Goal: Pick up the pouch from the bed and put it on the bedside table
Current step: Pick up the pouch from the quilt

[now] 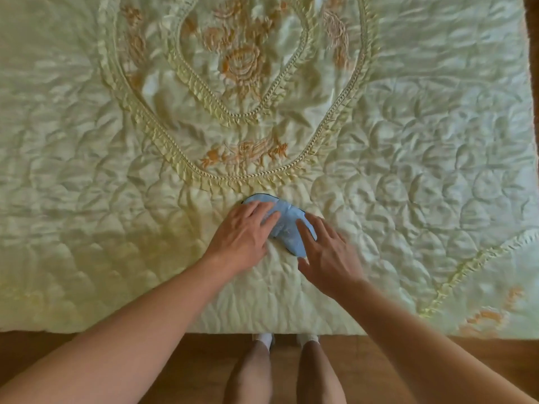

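**Inspector A:** Location of the pouch [287, 228]?

**Inspector B:** On the bed [408, 170], near its front edge, just below the ruffled oval border [215, 177] of the quilted cream bedspread. It is light blue with a dark trim along its outline, lying flat and crumpled, angled from upper left to lower right.

**Inspector A:** Left hand [243, 236]?

**Inspector B:** Palm down on the pouch's upper left part. Its fingers [264, 212] are extended and loosely spread, resting flat on the fabric. Not curled round it; no grasp is formed.

**Inspector A:** Right hand [328, 258]?

**Inspector B:** Palm down at the pouch's lower right edge. Fingers [306, 230] are splayed and released, with the tips over the blue fabric. Whether they press on it or hover just above, I cannot tell. The thumb points toward the bed's front edge, on the spread beside the pouch.

**Inspector A:** So 2 hands at the pouch, neither closed on it?

**Inspector B:** Correct. The pouch lies on the bedspread between and partly under both hands.

**Inspector A:** Surroundings?

**Inspector B:** Orange floral embroidery [242, 62] inside the oval. A wooden floor [116, 345] below the bed edge, with the person's 2 legs [250, 371] standing close to the bed.
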